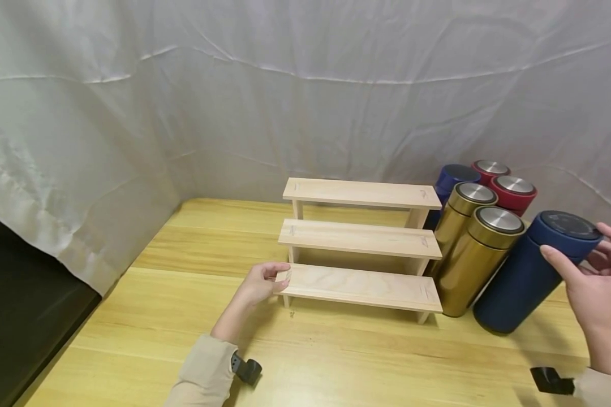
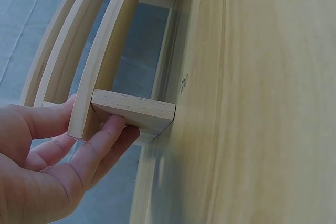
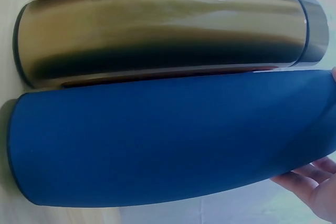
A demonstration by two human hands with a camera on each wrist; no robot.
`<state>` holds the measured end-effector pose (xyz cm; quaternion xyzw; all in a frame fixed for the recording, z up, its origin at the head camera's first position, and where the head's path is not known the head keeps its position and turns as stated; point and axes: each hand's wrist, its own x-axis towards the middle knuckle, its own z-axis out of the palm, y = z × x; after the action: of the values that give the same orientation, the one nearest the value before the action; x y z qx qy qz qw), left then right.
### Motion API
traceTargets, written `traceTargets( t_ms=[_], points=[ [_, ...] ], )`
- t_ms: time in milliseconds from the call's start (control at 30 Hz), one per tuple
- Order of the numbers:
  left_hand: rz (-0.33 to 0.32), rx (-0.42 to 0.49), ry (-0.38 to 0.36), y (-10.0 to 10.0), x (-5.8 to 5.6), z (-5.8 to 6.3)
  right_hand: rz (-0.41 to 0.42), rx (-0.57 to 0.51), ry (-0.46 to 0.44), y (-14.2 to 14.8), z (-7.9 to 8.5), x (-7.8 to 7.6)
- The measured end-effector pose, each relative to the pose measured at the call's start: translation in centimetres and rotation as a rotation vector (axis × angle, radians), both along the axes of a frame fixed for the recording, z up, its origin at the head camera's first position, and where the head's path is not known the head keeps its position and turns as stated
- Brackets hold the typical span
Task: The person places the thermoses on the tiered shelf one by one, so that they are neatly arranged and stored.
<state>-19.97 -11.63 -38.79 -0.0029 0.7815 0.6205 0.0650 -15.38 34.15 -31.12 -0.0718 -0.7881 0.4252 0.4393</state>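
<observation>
A three-tier wooden display stand (image 1: pixel 358 285) stands on the table. My left hand (image 1: pixel 259 282) pinches the left end of its lowest board, thumb on one side and fingers underneath in the left wrist view. On the right, my right hand (image 1: pixel 603 277) grips a dark blue thermos bottle (image 1: pixel 519 282) around its upper part, near the black-topped lid. The right wrist view shows that bottle's blue body (image 3: pixel 168 140) beside a gold thermos bottle (image 3: pixel 163 30). Whether its base touches the tabletop, I cannot tell.
Two gold thermos bottles (image 1: pixel 489 249) stand close against the stand's right end. Behind them are two red bottles (image 1: pixel 514 192) and another blue bottle (image 1: pixel 455 175). A pale curtain (image 1: pixel 305 113) hangs behind the wooden table (image 1: pixel 183 322); a black surface (image 1: pixel 25 305) lies to the left.
</observation>
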Motion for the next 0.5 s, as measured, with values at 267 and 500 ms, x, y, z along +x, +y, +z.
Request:
traceTargets(
  t_ms=[267,500],
  points=[
    [0.004,0.006,-0.001,0.0,-0.1,-0.1,-0.032,-0.004,0.003,-0.6,0.9,0.8],
    [0.002,0.011,0.001,0.0,-0.2,-0.1,-0.065,0.017,-0.005,-1.3,1.8,1.7]
  ],
)
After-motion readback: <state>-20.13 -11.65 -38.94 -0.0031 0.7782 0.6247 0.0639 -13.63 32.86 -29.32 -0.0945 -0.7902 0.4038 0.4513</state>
